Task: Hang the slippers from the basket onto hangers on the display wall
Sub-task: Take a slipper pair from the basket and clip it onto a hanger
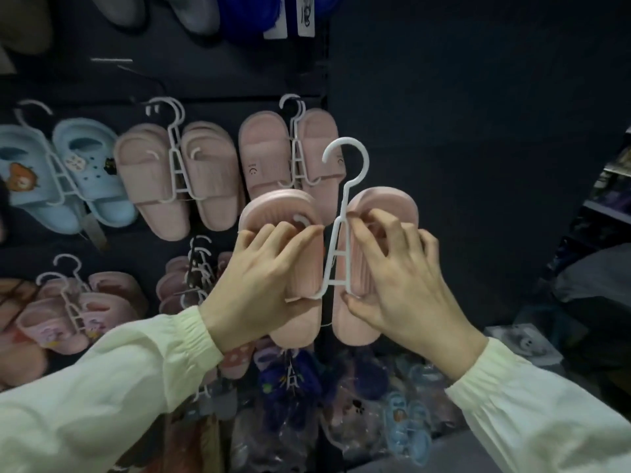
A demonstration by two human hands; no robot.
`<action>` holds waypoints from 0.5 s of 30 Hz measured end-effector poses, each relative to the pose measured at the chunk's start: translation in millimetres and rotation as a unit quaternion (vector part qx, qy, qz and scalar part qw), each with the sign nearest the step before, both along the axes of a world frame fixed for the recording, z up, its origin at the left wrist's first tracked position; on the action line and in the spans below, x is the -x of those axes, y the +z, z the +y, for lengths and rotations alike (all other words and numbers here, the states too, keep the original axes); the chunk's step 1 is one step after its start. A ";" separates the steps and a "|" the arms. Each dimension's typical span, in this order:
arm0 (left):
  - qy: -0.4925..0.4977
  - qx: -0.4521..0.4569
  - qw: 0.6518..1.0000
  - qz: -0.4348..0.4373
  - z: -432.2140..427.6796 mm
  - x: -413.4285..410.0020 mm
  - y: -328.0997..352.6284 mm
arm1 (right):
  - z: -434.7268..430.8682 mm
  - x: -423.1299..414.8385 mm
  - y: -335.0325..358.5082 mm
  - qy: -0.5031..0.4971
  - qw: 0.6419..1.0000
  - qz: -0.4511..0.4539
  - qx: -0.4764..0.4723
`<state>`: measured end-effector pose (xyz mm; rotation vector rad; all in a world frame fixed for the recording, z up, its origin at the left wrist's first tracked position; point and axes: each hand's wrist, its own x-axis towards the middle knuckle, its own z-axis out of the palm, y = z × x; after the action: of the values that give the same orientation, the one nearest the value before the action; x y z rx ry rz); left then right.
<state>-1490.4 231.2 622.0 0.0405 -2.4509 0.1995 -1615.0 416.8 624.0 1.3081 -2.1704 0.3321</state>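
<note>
Pink slippers (286, 233) (on white hanger (338, 233)) gripped by both hands.

Two hands (263, 285) (406, 288), two held slippers (276, 209) (392, 203)

The dark navy display wall (444, 97) in front of me carries rows of slippers on white plastic hooked hangers (176, 165). Across the middle row, from my left, hang pale blue clogs with cartoon charms (85, 172), plain dusty-pink slides (150, 186), and pink slides stamped with a small smiley (259, 158). Below them hang pink slippers with cartoon decorations (78, 312) and, just beside those, a crowded bunch of pink pairs (177, 285). Grey slippers (198, 15) and deep blue slippers (246, 18) hang along the top. A bare metal peg (111, 59) juts out above the middle row.
</note>
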 end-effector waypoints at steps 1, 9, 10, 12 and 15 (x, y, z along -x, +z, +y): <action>0.008 0.003 1.000 0.003 -5.0 8.0 5.0 | -6.3 9.7 4.2 0.002 1.000 0.004 0.002; 0.070 0.031 0.997 0.030 -43.9 61.4 34.3 | -59.2 74.7 33.9 0.023 0.999 0.039 0.024; 0.078 0.035 0.996 0.033 -48.7 66.9 36.9 | -65.5 81.7 36.5 0.027 0.998 0.045 0.029; 0.095 0.039 0.994 0.037 -58.3 78.8 40.0 | -78.9 96.5 41.2 0.036 0.997 0.054 0.038; 0.116 0.036 0.992 0.035 -74.9 100.5 38.3 | -104.0 121.7 42.1 0.053 0.997 0.043 0.030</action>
<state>-1591.0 156.3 660.3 0.2972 -2.3633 0.3827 -1736.6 312.8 666.0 1.3814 -2.0094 0.3733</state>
